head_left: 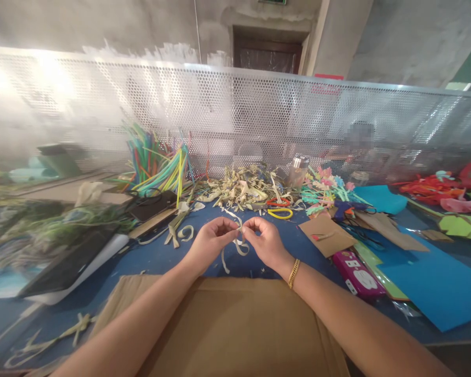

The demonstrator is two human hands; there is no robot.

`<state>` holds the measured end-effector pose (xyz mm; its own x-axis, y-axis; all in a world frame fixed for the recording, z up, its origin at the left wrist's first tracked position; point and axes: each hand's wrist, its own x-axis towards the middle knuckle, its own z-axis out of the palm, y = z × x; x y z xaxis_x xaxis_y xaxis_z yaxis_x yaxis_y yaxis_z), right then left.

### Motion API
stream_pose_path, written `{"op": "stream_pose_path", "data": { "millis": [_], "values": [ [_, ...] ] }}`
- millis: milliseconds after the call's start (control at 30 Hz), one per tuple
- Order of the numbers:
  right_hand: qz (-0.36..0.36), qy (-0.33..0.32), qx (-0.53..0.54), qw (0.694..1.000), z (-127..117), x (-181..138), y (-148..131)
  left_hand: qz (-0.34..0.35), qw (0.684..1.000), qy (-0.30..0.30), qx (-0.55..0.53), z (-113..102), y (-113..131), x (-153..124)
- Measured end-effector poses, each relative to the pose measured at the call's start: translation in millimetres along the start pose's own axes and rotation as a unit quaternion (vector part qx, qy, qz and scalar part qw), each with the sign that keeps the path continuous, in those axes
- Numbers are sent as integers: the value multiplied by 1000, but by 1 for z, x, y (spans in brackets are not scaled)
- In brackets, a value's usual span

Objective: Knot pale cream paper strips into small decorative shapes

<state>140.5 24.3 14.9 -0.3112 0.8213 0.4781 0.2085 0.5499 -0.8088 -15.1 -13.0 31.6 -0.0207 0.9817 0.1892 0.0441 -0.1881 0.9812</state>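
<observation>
Brown cardboard [239,324], one flat and smooth piece, lay nearest to the person on a blue tabletop [141,264]. One bracelet [294,273] of golden links went around the right wrist. Beyond the cardboard's far edge, the left hand [215,238] and the right hand [265,243] were close together, each one pinching with thumb and fingers the same pale strip [242,248]. This strip was thin and ribbon-like, and it hung below the fingers in curls (whether the fingertips also touched each other, I could not tell). To the right were one glossy purple packet [357,275], one tan card [325,235] and one big blue sheet [447,283]. Farther away, on the table, lay two looped handles, one yellow handle [281,217] and one red-orange handle [278,202], in front of one rough heap [243,188] of dry strips, too many for counting. Left of the heap stood fuzzy coloured stems [143,157]; at its right, one clear jar [298,172] with a metallic lid. Behind everything rose one perforated metal panel [259,115], full of small round holes.
</observation>
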Motion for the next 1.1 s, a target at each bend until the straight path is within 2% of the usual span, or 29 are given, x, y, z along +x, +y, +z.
{"op": "stream_pose_path", "data": {
  "millis": [100, 200, 300, 600, 767, 900, 1100],
  "values": [
    [-71, 31, -107, 991, -4, -2, -5, 16, 1000, 13, 20, -1, -2, 1],
    [-148, 67, -241, 957, -9, -4, -13, 39, 997, 24, 58, -3, -6, 2],
    [-204, 48, -321, 924, -13, -6, -20, 56, 994, 26, 91, -5, -8, 1],
    [-241, 13, -423, 873, -14, -6, -26, 59, 990, 16, 129, -5, -4, 0],
    [-232, 17, -398, 887, -14, -5, -26, 54, 992, 2, 111, -4, 1, -2],
    [-210, 12, -341, 916, -14, -7, -24, 68, 996, -20, 63, -2, 6, -5],
    [-160, 4, -205, 966, -8, -8, -16, 27, 998, -39, -28, 1, 7, -7]
  ]
}}
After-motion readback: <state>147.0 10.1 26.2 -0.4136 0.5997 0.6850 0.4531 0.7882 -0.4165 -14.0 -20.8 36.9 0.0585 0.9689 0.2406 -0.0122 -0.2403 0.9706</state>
